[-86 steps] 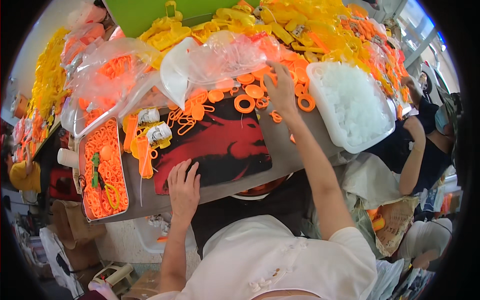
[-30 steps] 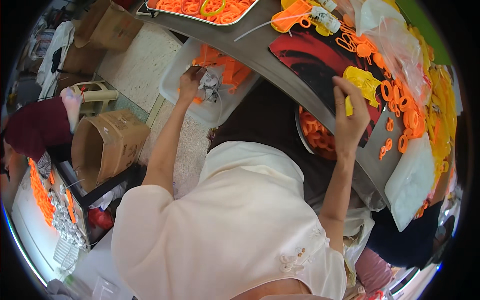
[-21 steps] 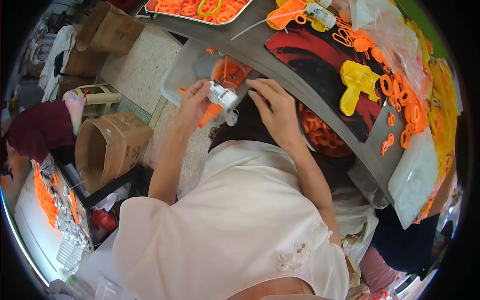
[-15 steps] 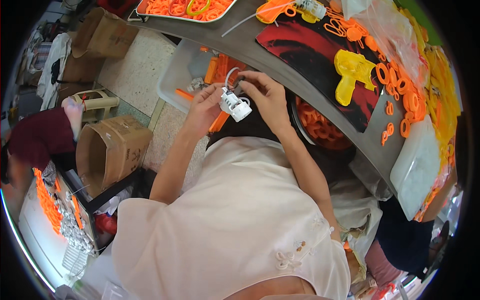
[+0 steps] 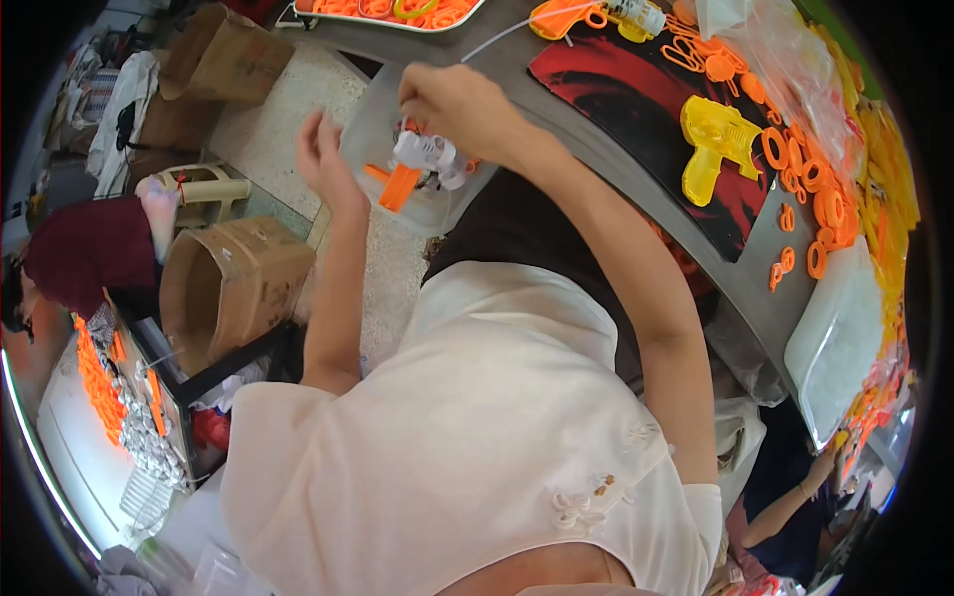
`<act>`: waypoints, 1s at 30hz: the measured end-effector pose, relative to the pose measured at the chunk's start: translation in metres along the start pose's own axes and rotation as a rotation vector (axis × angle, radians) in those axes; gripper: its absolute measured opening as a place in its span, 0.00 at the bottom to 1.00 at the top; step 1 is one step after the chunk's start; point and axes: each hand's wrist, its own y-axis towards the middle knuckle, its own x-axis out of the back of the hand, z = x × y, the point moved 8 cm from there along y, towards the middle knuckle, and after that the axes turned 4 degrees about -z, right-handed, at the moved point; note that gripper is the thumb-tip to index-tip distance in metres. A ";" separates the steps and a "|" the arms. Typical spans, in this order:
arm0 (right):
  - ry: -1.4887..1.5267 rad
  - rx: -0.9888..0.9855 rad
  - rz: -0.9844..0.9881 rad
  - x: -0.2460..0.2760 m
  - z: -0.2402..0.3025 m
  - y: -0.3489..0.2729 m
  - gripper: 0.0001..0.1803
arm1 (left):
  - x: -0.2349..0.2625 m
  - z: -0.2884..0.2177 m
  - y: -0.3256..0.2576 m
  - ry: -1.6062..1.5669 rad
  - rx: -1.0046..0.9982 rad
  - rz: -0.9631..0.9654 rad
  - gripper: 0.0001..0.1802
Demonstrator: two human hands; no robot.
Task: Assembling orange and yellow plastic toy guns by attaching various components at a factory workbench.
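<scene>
My right hand [image 5: 452,104] reaches forward over a clear plastic bin [image 5: 370,109], its fingers bent downward and partly blurred. A small white plastic mechanism [image 5: 427,152] shows just below that hand, above or in the bin; whether it hangs from my fingers or lies loose, I cannot tell. Beside it are orange plastic pieces [image 5: 399,189]. To the left, my left hand [image 5: 330,167] is raised by the bin's edge, its fingers apart and nothing in them.
On the grey bench [image 5: 616,149] at right lie a yellow toy-gun shell [image 5: 715,149], a dark red mat [image 5: 596,79], orange rings [image 5: 825,209] and a tray [image 5: 437,27] of orange parts. Cardboard box [image 5: 238,288] stands left. Other people sit at both sides.
My hands have parted: the left has let go of the white mechanism and moved left. My right hand has moved forward and left over the bin, with the mechanism now below it.
</scene>
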 end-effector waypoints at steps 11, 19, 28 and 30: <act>0.230 -0.171 -0.073 -0.059 -0.051 0.000 0.10 | -0.015 0.184 -0.110 0.185 0.598 0.441 0.20; 0.515 -0.247 -0.002 -0.040 -0.028 -0.014 0.09 | -0.057 0.170 -0.063 0.111 0.251 0.321 0.33; 0.516 -0.311 -0.170 -0.017 -0.044 -0.027 0.09 | -0.008 -0.006 -0.024 0.599 0.273 0.659 0.19; 0.520 -0.320 -0.182 -0.015 -0.043 -0.032 0.08 | -0.001 -0.024 -0.013 0.507 0.308 0.634 0.19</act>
